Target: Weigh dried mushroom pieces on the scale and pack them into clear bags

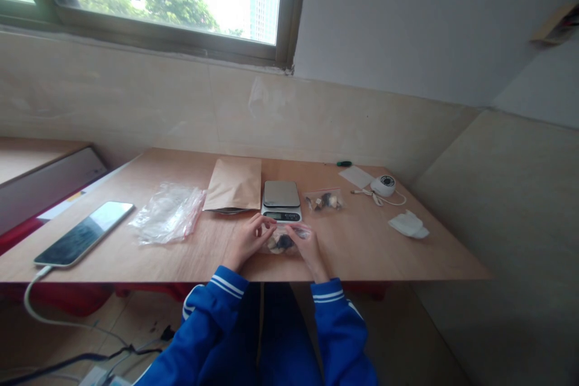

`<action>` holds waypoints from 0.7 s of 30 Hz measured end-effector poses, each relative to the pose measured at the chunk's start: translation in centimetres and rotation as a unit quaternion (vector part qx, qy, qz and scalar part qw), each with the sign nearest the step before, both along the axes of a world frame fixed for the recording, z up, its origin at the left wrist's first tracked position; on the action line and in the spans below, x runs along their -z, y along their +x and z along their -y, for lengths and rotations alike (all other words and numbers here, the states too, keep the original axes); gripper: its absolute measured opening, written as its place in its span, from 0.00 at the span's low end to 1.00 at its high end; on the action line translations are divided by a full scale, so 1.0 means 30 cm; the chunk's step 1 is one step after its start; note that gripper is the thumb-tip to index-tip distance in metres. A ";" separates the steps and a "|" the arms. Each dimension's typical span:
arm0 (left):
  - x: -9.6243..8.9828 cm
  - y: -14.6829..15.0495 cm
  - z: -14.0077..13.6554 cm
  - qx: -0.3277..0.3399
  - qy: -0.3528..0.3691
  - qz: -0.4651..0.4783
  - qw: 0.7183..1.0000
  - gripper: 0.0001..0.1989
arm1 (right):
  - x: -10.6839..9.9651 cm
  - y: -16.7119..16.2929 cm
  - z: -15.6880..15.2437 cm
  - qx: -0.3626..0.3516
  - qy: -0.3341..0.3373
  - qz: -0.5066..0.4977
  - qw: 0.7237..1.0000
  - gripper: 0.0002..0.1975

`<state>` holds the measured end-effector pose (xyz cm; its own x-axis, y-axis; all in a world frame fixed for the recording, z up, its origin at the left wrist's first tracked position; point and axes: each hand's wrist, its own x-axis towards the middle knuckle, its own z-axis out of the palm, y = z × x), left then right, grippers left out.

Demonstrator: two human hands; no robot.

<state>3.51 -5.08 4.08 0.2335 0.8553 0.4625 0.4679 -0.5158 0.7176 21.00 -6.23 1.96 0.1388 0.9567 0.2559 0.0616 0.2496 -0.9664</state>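
A small clear zip bag [281, 245] with pale and dark chunks inside lies at the front of the table. My left hand [248, 240] pinches its top edge at the left. On the right, the fingers of my right hand [307, 243] are closed on the same edge. Just beyond the bag stands a digital kitchen scale [281, 194] with nothing on its plate. A second filled zip bag [324, 200] rests to the right of the scale. To the left are a brown paper pouch [235, 184] and a pile of clear plastic bags [169, 214].
A phone [85, 234] with a charging cable [34, 289] lies at the table's left. Toward the right are a crumpled white tissue [408, 225], a white round device with a cord [382, 185], a white paper [357, 177] and a green-handled tool [344, 163]. A wall borders the back.
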 end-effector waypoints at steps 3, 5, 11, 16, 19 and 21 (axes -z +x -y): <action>-0.012 0.003 0.009 0.013 -0.001 0.000 1.000 0.09 | -0.007 0.004 0.002 -0.028 -0.004 -0.003 1.000 0.12; -0.019 0.008 0.014 0.031 -0.005 0.003 1.000 0.09 | -0.014 0.004 0.004 -0.057 -0.003 -0.008 0.998 0.12; -0.019 0.017 0.013 0.036 -0.012 -0.001 0.999 0.12 | -0.013 -0.002 0.004 -0.018 0.005 0.001 1.000 0.11; 0.006 0.013 0.000 0.024 -0.005 -0.013 1.000 0.11 | 0.000 0.002 0.000 -0.008 0.013 0.008 1.000 0.10; 0.027 0.011 -0.008 0.022 -0.002 -0.019 1.000 0.11 | 0.008 0.005 -0.004 -0.002 0.028 0.022 0.999 0.09; 0.036 0.011 -0.011 0.018 0.004 -0.023 1.000 0.10 | 0.016 0.007 -0.008 -0.003 0.032 0.025 0.999 0.09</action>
